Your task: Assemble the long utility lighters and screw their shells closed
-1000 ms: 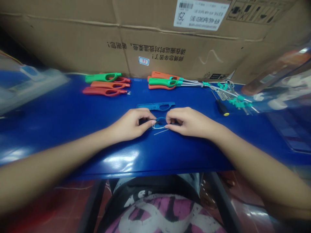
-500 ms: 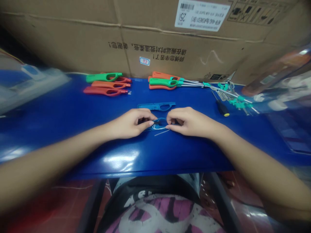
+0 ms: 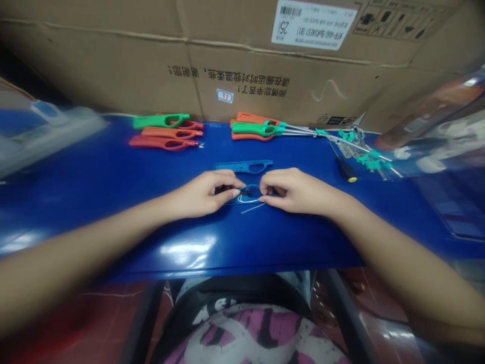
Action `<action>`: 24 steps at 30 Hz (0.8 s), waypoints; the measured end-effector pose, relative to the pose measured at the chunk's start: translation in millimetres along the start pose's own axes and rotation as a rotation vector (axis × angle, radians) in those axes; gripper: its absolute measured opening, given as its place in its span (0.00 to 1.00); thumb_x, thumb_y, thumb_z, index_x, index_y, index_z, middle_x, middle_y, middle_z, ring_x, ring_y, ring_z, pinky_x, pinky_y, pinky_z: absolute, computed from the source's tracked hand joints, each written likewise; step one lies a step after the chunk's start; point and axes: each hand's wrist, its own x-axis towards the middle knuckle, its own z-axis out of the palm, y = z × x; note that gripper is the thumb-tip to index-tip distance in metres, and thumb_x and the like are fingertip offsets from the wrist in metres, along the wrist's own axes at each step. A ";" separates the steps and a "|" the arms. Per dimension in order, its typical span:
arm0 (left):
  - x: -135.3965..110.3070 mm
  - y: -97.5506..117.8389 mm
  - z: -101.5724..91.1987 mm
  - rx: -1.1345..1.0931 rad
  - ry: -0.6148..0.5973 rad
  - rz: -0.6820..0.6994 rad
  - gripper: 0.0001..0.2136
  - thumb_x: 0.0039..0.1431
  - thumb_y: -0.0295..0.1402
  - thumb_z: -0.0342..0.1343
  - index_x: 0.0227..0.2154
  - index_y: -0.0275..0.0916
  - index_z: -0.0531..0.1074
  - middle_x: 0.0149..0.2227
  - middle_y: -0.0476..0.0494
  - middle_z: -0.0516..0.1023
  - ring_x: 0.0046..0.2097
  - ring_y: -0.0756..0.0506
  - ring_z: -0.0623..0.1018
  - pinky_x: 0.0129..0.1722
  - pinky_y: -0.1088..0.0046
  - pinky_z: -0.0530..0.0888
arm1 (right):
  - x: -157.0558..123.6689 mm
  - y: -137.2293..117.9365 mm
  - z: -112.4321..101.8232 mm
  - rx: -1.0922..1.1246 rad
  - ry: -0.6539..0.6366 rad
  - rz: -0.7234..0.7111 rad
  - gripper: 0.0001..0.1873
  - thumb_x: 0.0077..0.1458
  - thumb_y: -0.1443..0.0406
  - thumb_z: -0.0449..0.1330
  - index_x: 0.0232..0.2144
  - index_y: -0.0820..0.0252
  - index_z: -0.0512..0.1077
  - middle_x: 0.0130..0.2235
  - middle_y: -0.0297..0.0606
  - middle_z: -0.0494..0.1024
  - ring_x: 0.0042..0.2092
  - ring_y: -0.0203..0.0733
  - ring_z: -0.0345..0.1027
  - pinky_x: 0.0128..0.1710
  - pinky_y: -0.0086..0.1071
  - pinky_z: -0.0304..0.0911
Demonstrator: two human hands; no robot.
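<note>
Between my two hands lies a blue lighter casing half (image 3: 250, 188), its inner side facing up, with a white wire curving along it. My left hand (image 3: 212, 192) pinches the casing's left part and covers much of it. At the other end, my right hand (image 3: 290, 191) is closed with thumb and fingers on the casing and wire. A thin loose wire end (image 3: 250, 208) sticks out below the casing. Just beyond my hands, a second blue casing half (image 3: 244, 166) rests on the table.
Green, orange and red lighter handles (image 3: 166, 133) lie at the back left. Lighters with metal tubes (image 3: 257, 126) are at the back centre. A screwdriver (image 3: 345, 167) and green-tipped metal parts (image 3: 373, 156) lie right. A cardboard box (image 3: 132, 60) walls off the blue table's (image 3: 151, 247) far side.
Both hands stay almost still on the blue casing half. The whole view has shifted very slightly; nothing has been picked up or let go.
</note>
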 end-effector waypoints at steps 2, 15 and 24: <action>-0.3 -2.0 0.4 -0.014 -0.008 0.013 0.14 0.66 0.38 0.53 0.46 0.39 0.79 0.43 0.42 0.80 0.44 0.44 0.79 0.47 0.67 0.74 | -0.4 1.5 -0.6 0.006 0.000 0.010 0.03 0.58 0.69 0.61 0.32 0.59 0.70 0.28 0.30 0.69 0.29 0.33 0.57 0.32 0.28 0.52; -2.0 -3.9 3.0 0.041 0.002 0.067 0.15 0.60 0.32 0.57 0.49 0.40 0.79 0.46 0.42 0.80 0.46 0.43 0.80 0.49 0.67 0.75 | -1.5 3.9 -3.7 0.026 -0.039 0.007 0.02 0.58 0.69 0.60 0.32 0.60 0.70 0.28 0.30 0.69 0.29 0.33 0.57 0.32 0.28 0.52; -2.4 -2.0 5.3 0.043 0.038 0.038 0.14 0.58 0.32 0.59 0.47 0.40 0.80 0.44 0.45 0.81 0.44 0.44 0.81 0.46 0.70 0.75 | -1.1 4.4 -1.8 0.029 -0.025 -0.018 0.02 0.57 0.70 0.60 0.33 0.60 0.70 0.30 0.31 0.70 0.29 0.32 0.58 0.32 0.27 0.53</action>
